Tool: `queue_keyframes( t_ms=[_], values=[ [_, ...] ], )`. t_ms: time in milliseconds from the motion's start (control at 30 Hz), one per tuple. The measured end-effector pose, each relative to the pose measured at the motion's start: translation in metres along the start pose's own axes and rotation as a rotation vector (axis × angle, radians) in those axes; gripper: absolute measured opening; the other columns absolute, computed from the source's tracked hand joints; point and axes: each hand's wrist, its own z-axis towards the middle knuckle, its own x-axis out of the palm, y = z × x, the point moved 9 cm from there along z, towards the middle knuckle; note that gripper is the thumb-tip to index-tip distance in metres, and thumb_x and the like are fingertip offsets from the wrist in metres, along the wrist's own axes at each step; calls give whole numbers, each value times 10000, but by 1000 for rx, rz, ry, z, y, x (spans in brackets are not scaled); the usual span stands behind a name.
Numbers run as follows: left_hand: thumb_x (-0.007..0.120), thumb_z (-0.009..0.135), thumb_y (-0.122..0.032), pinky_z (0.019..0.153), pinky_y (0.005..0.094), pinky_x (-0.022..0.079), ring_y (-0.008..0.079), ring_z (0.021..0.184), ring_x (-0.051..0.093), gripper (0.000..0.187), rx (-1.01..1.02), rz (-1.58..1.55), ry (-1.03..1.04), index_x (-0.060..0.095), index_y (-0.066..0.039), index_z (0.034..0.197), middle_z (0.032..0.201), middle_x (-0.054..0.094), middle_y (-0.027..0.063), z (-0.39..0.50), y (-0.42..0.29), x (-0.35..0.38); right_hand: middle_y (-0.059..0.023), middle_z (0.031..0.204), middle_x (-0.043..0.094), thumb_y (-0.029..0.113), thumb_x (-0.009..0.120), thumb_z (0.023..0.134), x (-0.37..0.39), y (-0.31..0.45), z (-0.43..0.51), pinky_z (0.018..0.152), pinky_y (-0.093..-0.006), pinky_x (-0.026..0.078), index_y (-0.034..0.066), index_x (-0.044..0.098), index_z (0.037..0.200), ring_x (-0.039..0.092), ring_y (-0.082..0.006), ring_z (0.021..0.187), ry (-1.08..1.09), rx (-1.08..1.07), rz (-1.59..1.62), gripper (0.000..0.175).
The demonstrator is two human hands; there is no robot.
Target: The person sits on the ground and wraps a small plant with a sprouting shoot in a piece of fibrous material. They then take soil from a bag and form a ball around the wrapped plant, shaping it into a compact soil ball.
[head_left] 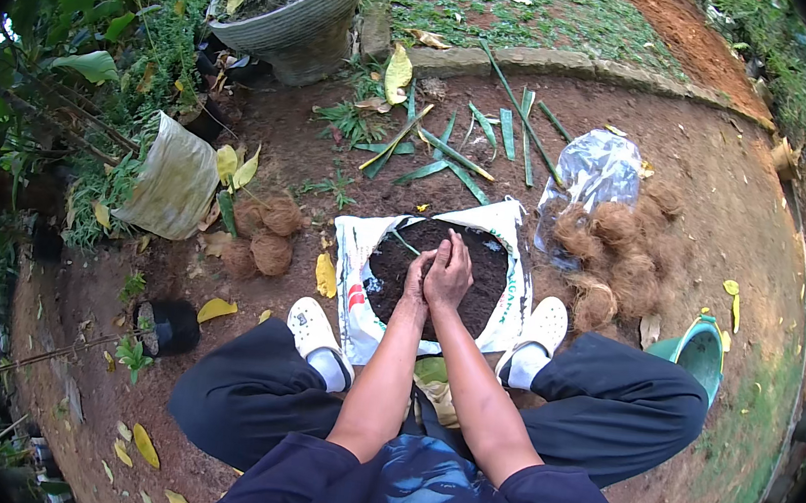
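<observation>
Between my feet lies a white woven sack (359, 246) with printed writing, its mouth spread wide around dark soil (495, 262). Over the middle of that soil my left hand (418, 277) and my right hand (450, 272) are pressed together, palms facing, with the fingers pointing away from me. Whatever may be between the palms is hidden. A thin green stem or leaf strip (405, 243) lies on the soil just beyond the left fingertips. Some soil clings to the hands.
Coconut-fibre balls (271, 254) lie left; loose coconut fibre (628, 273) and a clear plastic bag (599, 166) lie right. Cut green leaf strips (451, 154) are scattered ahead. A green bucket (702, 356) stands by my right knee, a black plant pot (174, 330) at left, a large planter (297, 31) beyond.
</observation>
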Motion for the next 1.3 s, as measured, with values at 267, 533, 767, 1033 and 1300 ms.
queue_keyframes(
  t_ms=[267,533,767,1033,1300],
  values=[
    [580,924,-383,785,390,567,260,831,689,322,-162,-223,62,665,-94,1037,952,707,96,-7,5,15,-121,1145,685,584,473,967,25,-56,11,936,-398,477,71,625,1212,636,-269,1055,370,537,785,588],
    [642,867,-369,742,453,587,302,831,687,256,-174,-263,-113,618,-128,949,915,691,104,-8,-4,-13,-142,1288,615,265,764,784,-8,-58,14,1061,-426,416,179,689,1162,566,-312,1214,290,-84,-463,395],
    [633,867,-395,756,463,569,299,847,674,265,-139,-252,-113,629,-136,926,895,687,93,-1,-7,-27,-61,962,723,164,747,844,-44,-11,31,826,-275,525,54,749,1003,683,-140,895,163,123,461,193],
    [665,849,-376,707,455,571,300,833,676,236,-122,-239,-150,591,-164,922,893,670,78,-2,-8,-24,-141,997,652,113,597,906,-204,205,19,825,-370,485,24,706,920,624,-225,909,-33,-593,1204,142],
    [656,853,-367,732,441,562,295,806,683,216,-137,-258,-167,631,-153,839,848,692,71,2,-2,-31,69,936,629,240,664,882,-380,305,-103,797,-338,379,204,720,833,558,-108,792,83,-1306,1539,83]
  ],
)
